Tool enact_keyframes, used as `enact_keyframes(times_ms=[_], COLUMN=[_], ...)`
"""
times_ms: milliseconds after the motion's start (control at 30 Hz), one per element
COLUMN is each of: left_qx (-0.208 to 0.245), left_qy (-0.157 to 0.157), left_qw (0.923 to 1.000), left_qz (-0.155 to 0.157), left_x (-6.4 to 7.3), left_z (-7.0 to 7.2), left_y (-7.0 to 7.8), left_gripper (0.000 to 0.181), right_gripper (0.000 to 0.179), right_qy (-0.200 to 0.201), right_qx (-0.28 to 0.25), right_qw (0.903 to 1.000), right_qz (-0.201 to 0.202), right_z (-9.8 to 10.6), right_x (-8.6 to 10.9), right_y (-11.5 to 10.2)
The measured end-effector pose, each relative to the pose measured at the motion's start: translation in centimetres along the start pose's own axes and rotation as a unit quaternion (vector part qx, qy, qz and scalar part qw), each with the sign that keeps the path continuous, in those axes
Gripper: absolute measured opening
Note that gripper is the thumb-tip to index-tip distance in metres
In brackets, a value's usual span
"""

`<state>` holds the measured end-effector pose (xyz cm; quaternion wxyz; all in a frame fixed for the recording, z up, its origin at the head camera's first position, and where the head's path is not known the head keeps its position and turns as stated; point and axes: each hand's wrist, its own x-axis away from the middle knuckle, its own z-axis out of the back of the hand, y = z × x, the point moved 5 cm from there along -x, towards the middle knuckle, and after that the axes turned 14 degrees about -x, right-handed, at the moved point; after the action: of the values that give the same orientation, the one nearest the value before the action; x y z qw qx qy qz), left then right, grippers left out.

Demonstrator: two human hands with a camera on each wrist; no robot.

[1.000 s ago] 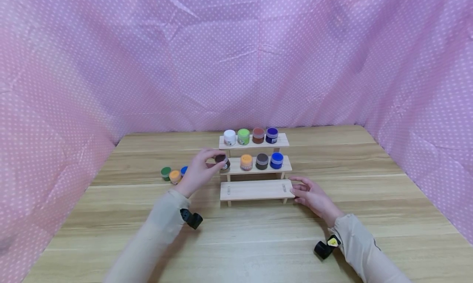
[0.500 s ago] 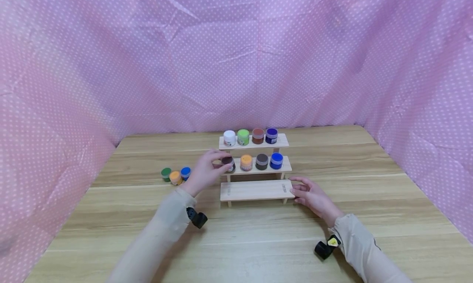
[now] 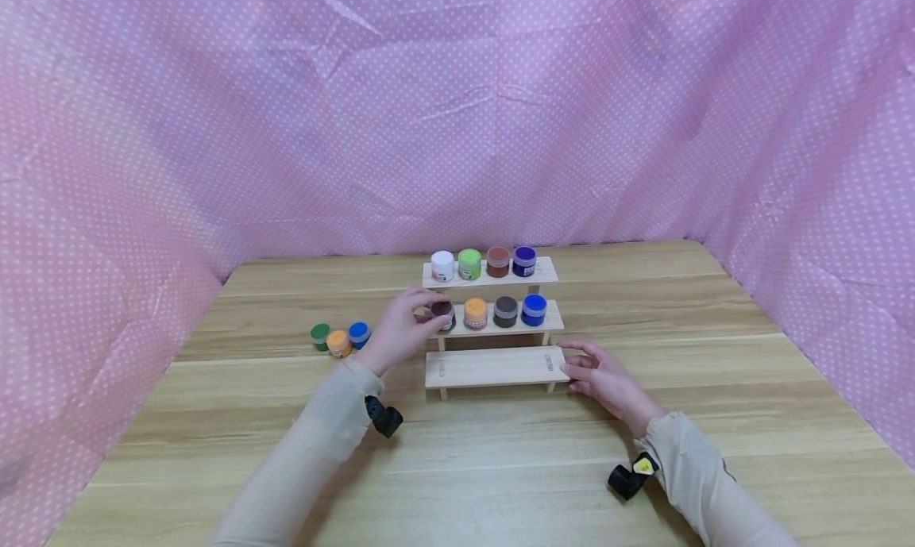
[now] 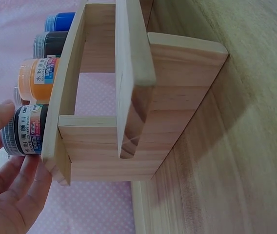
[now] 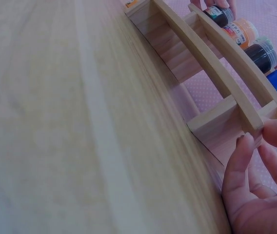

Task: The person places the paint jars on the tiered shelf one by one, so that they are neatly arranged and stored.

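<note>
Dark jar [image 4: 29, 130] near left shelf edge [image 4: 56, 161]

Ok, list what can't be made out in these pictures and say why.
Head: part of the dark jar, covered by the left hand.
Head: print on the orange jar next to it, too small.
Left wrist: most of a further jar, behind that orange one.
Right wrist: most of an orange thing, cut off by the top edge.
Right wrist: part of the right hand pinching the bottom shelf, past the right edge.
</note>
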<state>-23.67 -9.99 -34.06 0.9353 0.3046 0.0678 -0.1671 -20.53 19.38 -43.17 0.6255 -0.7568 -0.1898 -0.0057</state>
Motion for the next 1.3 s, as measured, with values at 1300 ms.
enact_keyframes(times_ms=[1300], left_qx=[-0.01], left_qy=[-0.018], left_qw=[0.9996], left_qz=[0.018], left_x=[-0.2], left_z=[-0.07], left_y=[0.03], left_gripper=[0.032], right_gripper=[0.058], right_qy=[-0.01], right_qx=[-0.006], right_qw=[0.9999], right_qz=[0.009], right_z=[-0.21], right_x=[0.07], right_y=[-0.09])
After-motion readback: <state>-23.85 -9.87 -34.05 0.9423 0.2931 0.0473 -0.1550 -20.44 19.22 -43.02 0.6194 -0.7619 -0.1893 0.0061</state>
